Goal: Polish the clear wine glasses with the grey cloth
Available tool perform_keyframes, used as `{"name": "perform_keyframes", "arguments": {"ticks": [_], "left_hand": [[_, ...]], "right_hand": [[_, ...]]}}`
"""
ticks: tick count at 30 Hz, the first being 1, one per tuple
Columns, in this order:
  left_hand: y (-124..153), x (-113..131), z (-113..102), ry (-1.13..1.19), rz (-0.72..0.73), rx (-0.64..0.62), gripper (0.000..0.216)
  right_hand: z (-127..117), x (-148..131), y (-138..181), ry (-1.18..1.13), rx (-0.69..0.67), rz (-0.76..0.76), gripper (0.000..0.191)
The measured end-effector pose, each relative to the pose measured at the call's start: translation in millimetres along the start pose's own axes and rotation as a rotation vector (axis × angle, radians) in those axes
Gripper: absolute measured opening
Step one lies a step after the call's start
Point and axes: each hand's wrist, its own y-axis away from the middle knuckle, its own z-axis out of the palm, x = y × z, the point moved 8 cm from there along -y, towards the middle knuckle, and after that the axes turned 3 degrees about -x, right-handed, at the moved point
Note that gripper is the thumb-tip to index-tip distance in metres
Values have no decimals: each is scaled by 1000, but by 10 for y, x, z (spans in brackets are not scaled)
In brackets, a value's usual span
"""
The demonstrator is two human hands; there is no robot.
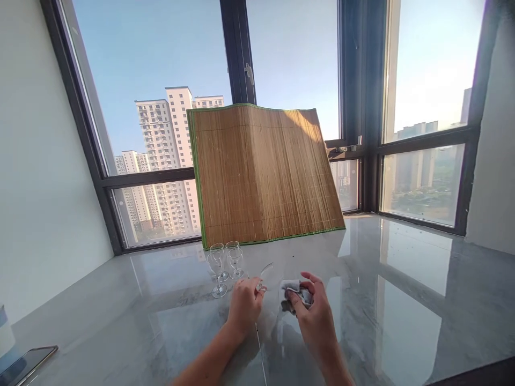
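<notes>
My left hand (246,300) is closed, its thumb and fingers pinching a clear stemmed glass (260,287). Much of that glass is hidden by the fingers or too transparent to trace. A grey-and-white cloth (296,292) is bunched up in my right hand (316,308), a short distance to the right of the glass and apart from it. Just beyond my left hand, small stemmed glasses (219,289) stand upright in a close group on the shiny grey stone surface (181,332).
A bamboo mat (265,177) with green edging leans against the window behind the glasses. At the lower left lies a phone (30,364), with a pale container (5,332) beside it, cut off by the frame. Dark window frames (151,176) border the surface.
</notes>
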Motion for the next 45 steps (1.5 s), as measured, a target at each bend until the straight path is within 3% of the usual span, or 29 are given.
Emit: {"name": "perform_keyframes", "arguments": {"ticks": [4, 10, 14, 18, 20, 27, 32, 38, 45], "left_hand": [[25, 22, -79, -93, 54, -61, 22], [40, 236, -99, -179, 224, -16, 20], [71, 225, -146, -178, 261, 48, 25], [112, 172, -169, -97, 270, 44, 32], [123, 137, -158, -45, 260, 41, 38], [107, 52, -96, -94, 248, -8, 45], [129, 131, -69, -156, 292, -52, 41], [113, 94, -72, -155, 246, -37, 44], [131, 147, -56, -199, 303, -60, 31]], "right_hand": [[211, -189, 197, 115, -71, -182, 41], [465, -377, 301, 214, -219, -298, 36], [404, -427, 155, 292, -178, -330, 38], [93, -407, -29, 303, 32, -290, 43], [8, -358, -76, 307, 59, -252, 43], [183, -239, -4, 250, -205, -196, 44], [247, -115, 21, 67, -392, 23, 54], [103, -5, -67, 173, -135, -45, 76], [112, 244, -23, 288, -200, 68, 64]]}}
